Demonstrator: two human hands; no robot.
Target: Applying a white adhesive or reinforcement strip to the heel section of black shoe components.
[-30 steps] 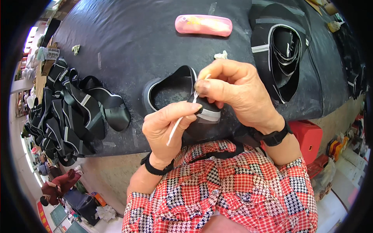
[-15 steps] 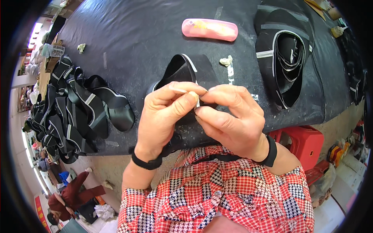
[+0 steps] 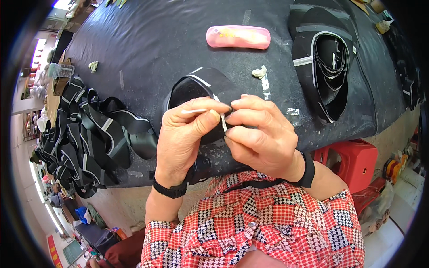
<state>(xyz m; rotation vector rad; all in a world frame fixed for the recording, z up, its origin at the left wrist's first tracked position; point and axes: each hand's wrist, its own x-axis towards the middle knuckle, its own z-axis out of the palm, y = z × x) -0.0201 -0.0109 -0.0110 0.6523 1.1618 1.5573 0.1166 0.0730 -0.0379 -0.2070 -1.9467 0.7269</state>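
A curved black band (image 3: 216,81) with white strips along its edge stands in a loop on the table, just beyond my hands. My left hand (image 3: 178,136) is closed, thumb and index finger pinching the white-edged rim of this band. A thin white sliver (image 3: 195,111) lies along that index finger. My right hand (image 3: 266,136) is closed as well, its fingertips meeting the left ones at the same rim. A short white strip (image 3: 224,123) shows between the two thumbs. The fingers hide the exact edge being gripped.
Many similar black bands (image 3: 96,134) lie heaped at the left. More are nested at the far right (image 3: 308,73). A pink case (image 3: 239,37) and a crumpled pale scrap (image 3: 259,72) rest on the black-covered table (image 3: 147,49). A red stool (image 3: 353,163) stands at right.
The band has turned slightly in my grip, and more of the white strip shows between my thumbs. My fingertips have shifted a little. At lower left, the other person has moved lower in the view.
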